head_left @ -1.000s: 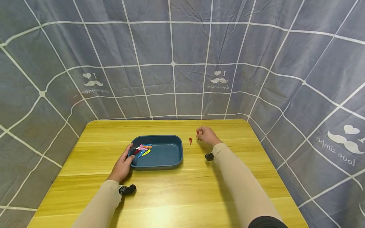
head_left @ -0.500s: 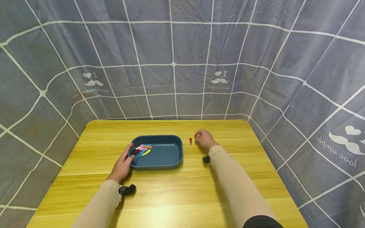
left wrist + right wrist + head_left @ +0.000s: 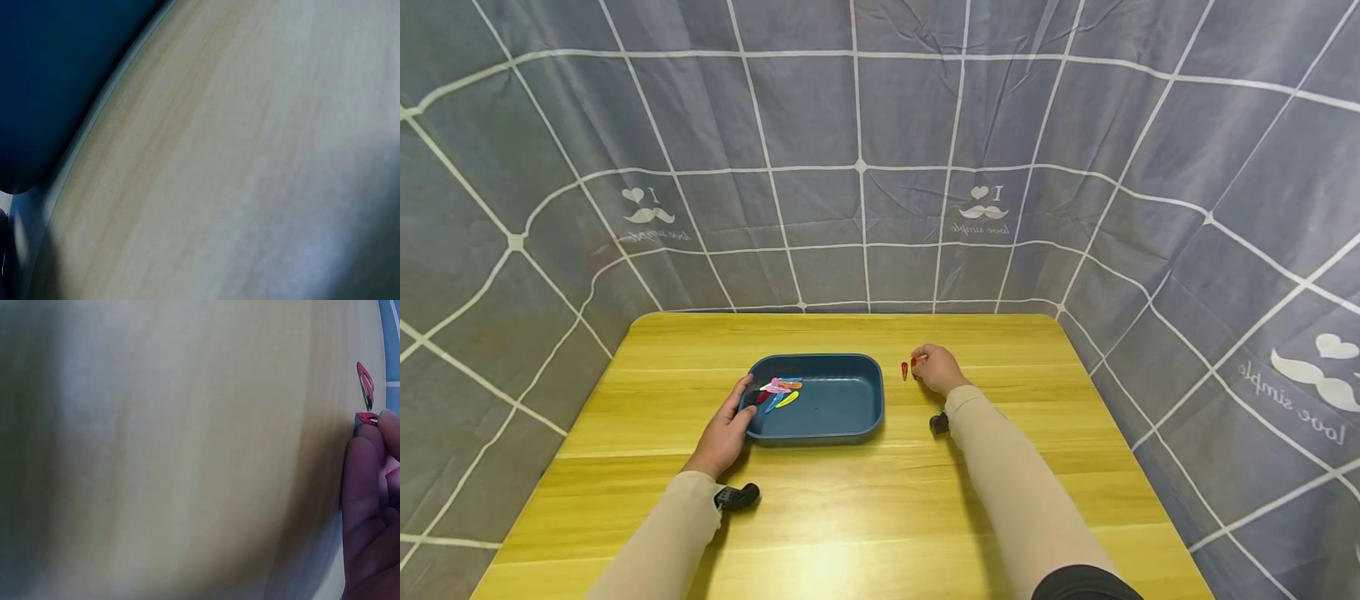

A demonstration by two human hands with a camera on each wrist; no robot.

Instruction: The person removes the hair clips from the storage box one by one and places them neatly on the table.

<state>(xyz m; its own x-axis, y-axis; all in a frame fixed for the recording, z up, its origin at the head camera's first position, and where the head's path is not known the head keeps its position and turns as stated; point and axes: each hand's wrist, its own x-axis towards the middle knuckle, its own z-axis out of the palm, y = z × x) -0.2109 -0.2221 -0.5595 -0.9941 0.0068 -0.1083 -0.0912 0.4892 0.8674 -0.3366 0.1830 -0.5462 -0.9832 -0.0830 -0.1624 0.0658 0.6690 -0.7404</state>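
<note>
In the head view my left hand grips the left end of a dark blue plastic tray, thumb over the rim and fingers along the outer wall. Snap hair clips in pink, orange, blue, red, white and yellow lie heaped at the tray's left inside. To the right of the tray, my right hand pinches a red hair clip between thumb and finger. Just left of those fingertips a second red hair clip lies on the table. The left wrist view shows mostly tabletop and the tray's side.
The yellow wood-grain table runs back to a grey checked curtain, which hangs behind it and along both sides. A black wrist camera sticks out from the left sleeve, another black camera from the right.
My right hand has moved slightly left and nearer with the pinched red hair clip, now close beside the other red one. The left hand and tray have stayed in place.
</note>
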